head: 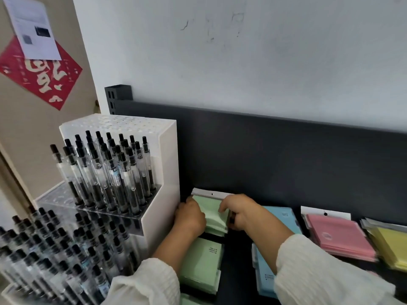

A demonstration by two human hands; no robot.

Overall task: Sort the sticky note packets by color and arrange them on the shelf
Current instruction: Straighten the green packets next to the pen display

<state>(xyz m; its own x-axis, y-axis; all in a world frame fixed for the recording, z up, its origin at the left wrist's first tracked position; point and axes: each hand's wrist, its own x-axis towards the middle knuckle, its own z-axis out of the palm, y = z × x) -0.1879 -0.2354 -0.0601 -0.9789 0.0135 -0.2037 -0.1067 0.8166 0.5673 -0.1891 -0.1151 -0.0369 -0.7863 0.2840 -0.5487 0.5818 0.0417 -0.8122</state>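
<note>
**Counts on the shelf**

You are looking at four colours of sticky note packets. Green is showing in three stacks: one at the back [214, 213], one nearer you [199, 265], and a sliver at the bottom edge [190, 301]. Blue is showing in two stacks [279, 216] [264, 274]. Pink is sitting in one stack [339, 236], yellow in one [392, 245]. Two hands [190, 216] [240, 211] are working. The pens [105, 170] are standing too crowded to count.
</note>
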